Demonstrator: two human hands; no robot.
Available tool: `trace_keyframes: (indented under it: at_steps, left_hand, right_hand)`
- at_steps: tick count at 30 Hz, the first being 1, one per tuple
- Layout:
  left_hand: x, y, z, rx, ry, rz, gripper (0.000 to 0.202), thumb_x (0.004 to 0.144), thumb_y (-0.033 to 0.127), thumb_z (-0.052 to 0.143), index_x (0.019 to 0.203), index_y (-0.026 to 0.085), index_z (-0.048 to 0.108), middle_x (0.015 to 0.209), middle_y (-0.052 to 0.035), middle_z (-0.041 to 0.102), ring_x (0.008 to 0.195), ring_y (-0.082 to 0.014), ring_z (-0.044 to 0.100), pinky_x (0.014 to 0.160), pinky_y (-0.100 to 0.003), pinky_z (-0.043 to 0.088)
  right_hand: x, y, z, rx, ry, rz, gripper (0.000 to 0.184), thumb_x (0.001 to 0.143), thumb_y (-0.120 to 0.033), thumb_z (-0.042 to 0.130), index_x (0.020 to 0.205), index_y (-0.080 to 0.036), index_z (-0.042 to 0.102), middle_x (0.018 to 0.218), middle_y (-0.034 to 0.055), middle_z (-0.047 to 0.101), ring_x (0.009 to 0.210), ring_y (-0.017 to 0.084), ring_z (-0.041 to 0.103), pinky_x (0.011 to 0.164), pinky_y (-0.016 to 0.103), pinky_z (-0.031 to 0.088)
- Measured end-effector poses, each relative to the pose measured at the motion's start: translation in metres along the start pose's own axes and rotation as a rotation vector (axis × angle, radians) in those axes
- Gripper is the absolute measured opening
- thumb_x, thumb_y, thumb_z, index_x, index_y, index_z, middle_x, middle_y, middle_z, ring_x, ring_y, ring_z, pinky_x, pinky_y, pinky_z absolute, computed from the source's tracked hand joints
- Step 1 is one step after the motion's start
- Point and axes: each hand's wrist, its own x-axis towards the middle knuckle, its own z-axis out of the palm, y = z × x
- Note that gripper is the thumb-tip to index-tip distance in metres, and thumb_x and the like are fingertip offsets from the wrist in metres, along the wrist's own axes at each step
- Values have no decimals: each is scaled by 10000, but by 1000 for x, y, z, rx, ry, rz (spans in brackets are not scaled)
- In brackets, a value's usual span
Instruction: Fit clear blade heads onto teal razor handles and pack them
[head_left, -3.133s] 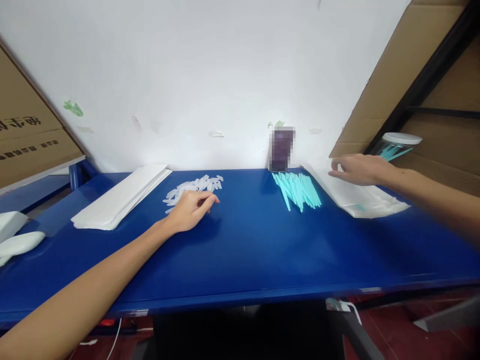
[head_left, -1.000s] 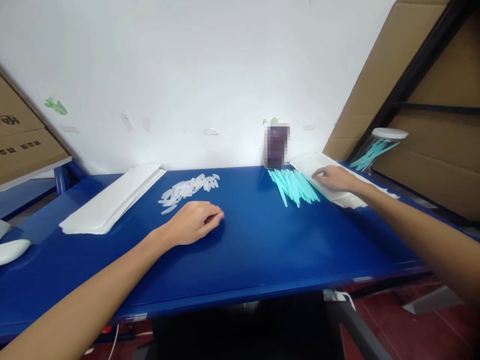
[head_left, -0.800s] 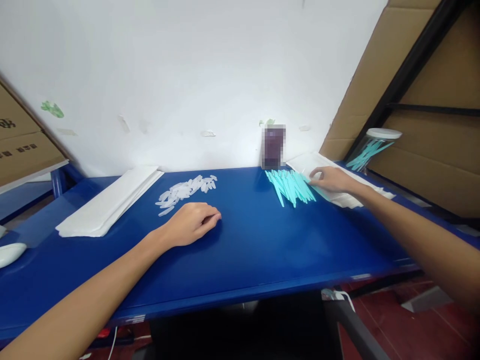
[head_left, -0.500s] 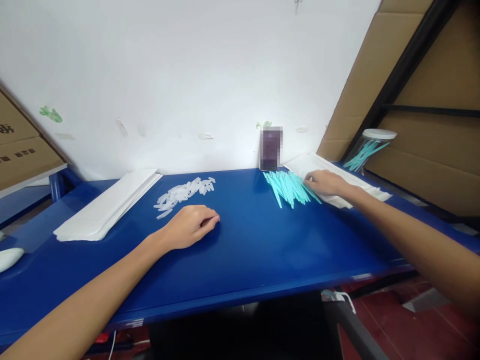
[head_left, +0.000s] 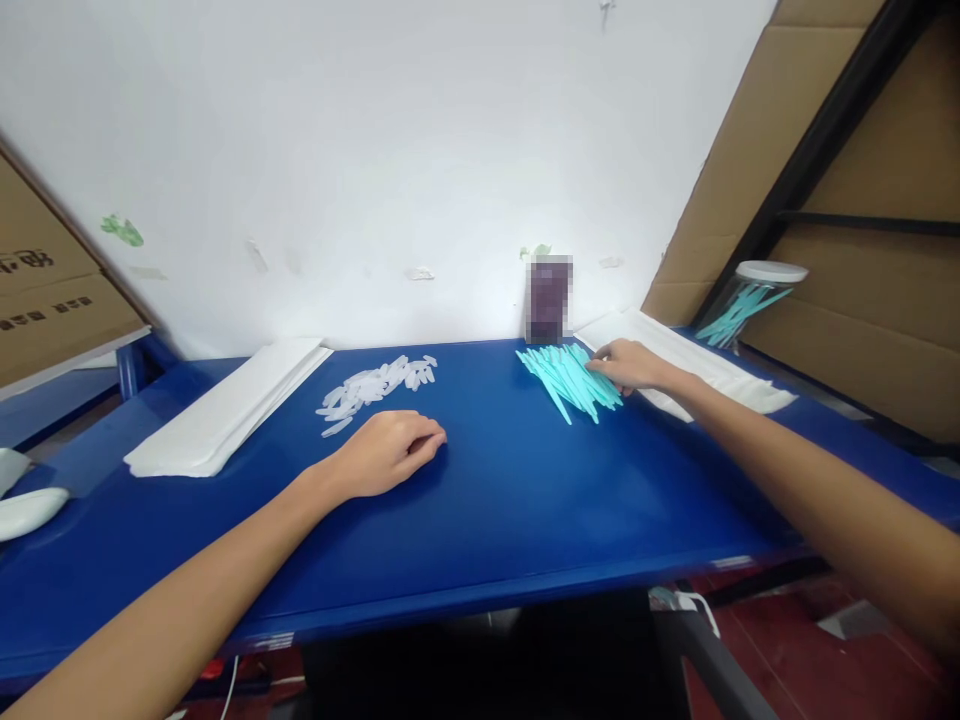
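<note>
My right hand (head_left: pixel 628 366) is at the right side of a loose pile of slim, tapered turquoise plastic sticks (head_left: pixel 564 378). Its fingers are bent and closed on sticks at the edge of the pile; how many they grip is hidden. My left hand (head_left: pixel 394 452) rests on the blue table (head_left: pixel 480 510), curled into a loose fist with nothing visible in it. Just behind that hand lies a scatter of small translucent white plastic slips (head_left: pixel 371 388), which look like caps.
Flat white bags or sheets (head_left: pixel 225 410) are stacked on the left, with more white sheets (head_left: pixel 679 350) at the right. A lidded clear jar (head_left: pixel 742 305) holds turquoise sticks. A blurred dark rectangle (head_left: pixel 547 300) leans on the wall. White rounded objects (head_left: pixel 34 512) sit far left.
My right hand has moved left and the turquoise pile has shifted left with it, looking more bunched. My left hand stays in place. The view has turned slightly left.
</note>
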Motion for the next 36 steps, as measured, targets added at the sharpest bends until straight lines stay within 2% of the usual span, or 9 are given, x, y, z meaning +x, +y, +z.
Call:
trace_keyframes:
  at_steps: [3, 6, 9, 11, 15, 18, 22, 27, 36]
  left_hand:
    - [0, 0, 0, 8, 8, 0, 374, 1054, 345, 383, 987, 199, 720, 915, -45, 755, 807, -191, 672, 745, -304, 466]
    - [0, -2, 0, 40, 15, -8, 376, 1050, 336, 381, 979, 194, 722, 901, -48, 754, 800, -192, 671, 738, -308, 463]
    - [0, -11, -3, 97, 52, -36, 380, 1042, 341, 386, 946, 196, 724, 851, -52, 745, 769, -198, 666, 718, -313, 456]
    - [1, -20, -8, 145, 96, -65, 386, 1035, 350, 389, 914, 195, 722, 844, -58, 747, 776, -209, 671, 722, -319, 457]
    - [0, -42, -19, 252, 168, -139, 396, 1019, 370, 392, 909, 189, 726, 872, -69, 748, 794, -221, 671, 712, -324, 453]
    - [-4, -56, -22, 297, 214, -187, 391, 1002, 375, 402, 925, 184, 734, 842, -69, 732, 776, -219, 655, 692, -319, 444]
    - [-12, -65, -18, 236, 297, -260, 401, 989, 379, 417, 876, 177, 744, 833, -71, 740, 769, -217, 654, 709, -319, 457]
    - [-13, -56, -14, 84, 350, -257, 409, 988, 364, 431, 825, 164, 749, 829, -57, 754, 706, -181, 650, 680, -297, 457]
    - [-9, -41, -10, 25, 295, -183, 362, 954, 337, 452, 831, 166, 747, 783, -38, 738, 687, -163, 638, 643, -281, 457]
  right_hand:
    - [-2, -3, -1, -6, 39, 3, 399, 937, -430, 532, 1034, -110, 750, 554, 76, 680, 532, 222, 681, 600, 308, 546]
    - [-1, -7, -10, -56, 212, 5, 394, 934, -422, 519, 881, -108, 752, 674, 155, 722, 728, 281, 721, 727, 358, 542]
    - [3, -18, -20, -75, 400, -33, 372, 930, -384, 496, 920, -109, 745, 948, 218, 755, 1008, 341, 684, 851, 393, 496]
    - [4, -30, -23, -55, 440, -107, 366, 932, -386, 481, 950, -123, 735, 1045, 203, 749, 1027, 325, 665, 850, 381, 481]
    - [-2, -53, -16, 0, 443, -300, 341, 946, -421, 452, 950, -174, 688, 1068, 123, 732, 947, 254, 648, 800, 341, 467]
    - [-12, -64, -5, -101, 430, -365, 313, 931, -454, 463, 902, -209, 657, 1024, 100, 709, 906, 255, 630, 734, 341, 435]
    - [-28, -72, 8, -320, 301, -279, 395, 925, -547, 457, 858, -207, 647, 1005, 144, 698, 846, 288, 636, 666, 364, 406]
    - [-39, -80, 20, -421, 170, -158, 565, 871, -720, 499, 863, -180, 668, 965, 207, 703, 872, 347, 667, 718, 422, 453]
    - [-37, -80, 34, -460, 164, -209, 344, 908, -455, 479, 754, -195, 643, 881, 162, 729, 805, 302, 677, 618, 373, 431]
